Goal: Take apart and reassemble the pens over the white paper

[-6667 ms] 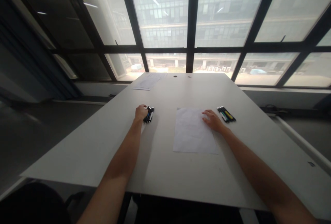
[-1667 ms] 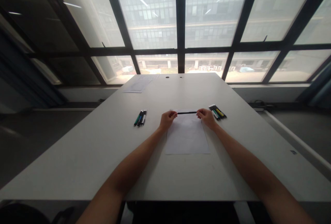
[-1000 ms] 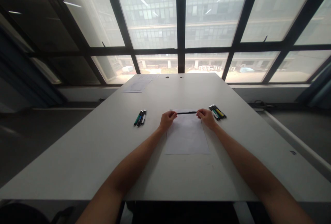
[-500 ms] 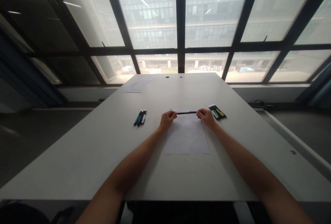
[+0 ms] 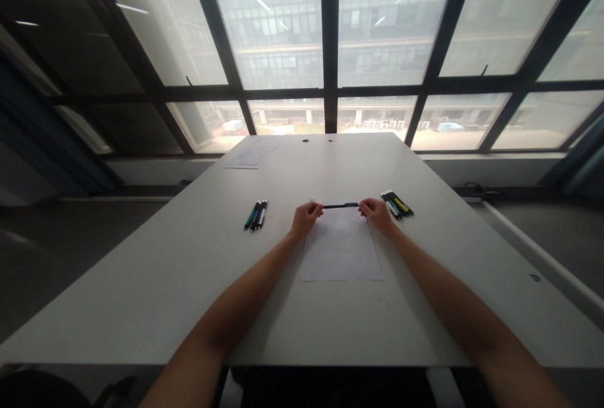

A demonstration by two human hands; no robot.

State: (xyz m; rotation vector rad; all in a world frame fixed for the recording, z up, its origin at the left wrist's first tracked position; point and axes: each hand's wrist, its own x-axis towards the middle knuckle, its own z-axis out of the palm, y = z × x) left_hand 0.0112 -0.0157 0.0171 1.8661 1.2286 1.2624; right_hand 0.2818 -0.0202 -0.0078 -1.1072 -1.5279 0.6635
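Observation:
A dark pen point(image 5: 336, 206) with a clip lies level between my two hands, near the far edge of a white sheet of paper point(image 5: 340, 251). My left hand point(image 5: 306, 216) pinches its left end, and my right hand point(image 5: 374, 210) pinches the right end, where the clip is. Both hands are closed, with the fingertips partly hiding the pen's ends. To the left of my left hand lies a group of several pens point(image 5: 255, 215) in black, green, blue and white. Just beyond my right hand is another group of several pens point(image 5: 397, 204), one with a yellow part.
The white table point(image 5: 165, 307) stretches away toward large windows. Other papers point(image 5: 250, 155) lie at its far left corner. Two small round fittings sit near the far edge, and a small dark mark point(image 5: 535, 278) is at the right edge.
The pen has rolled slightly between my fingers, so its clip shows a little differently. My hands, the paper and both pen groups stay where they were.

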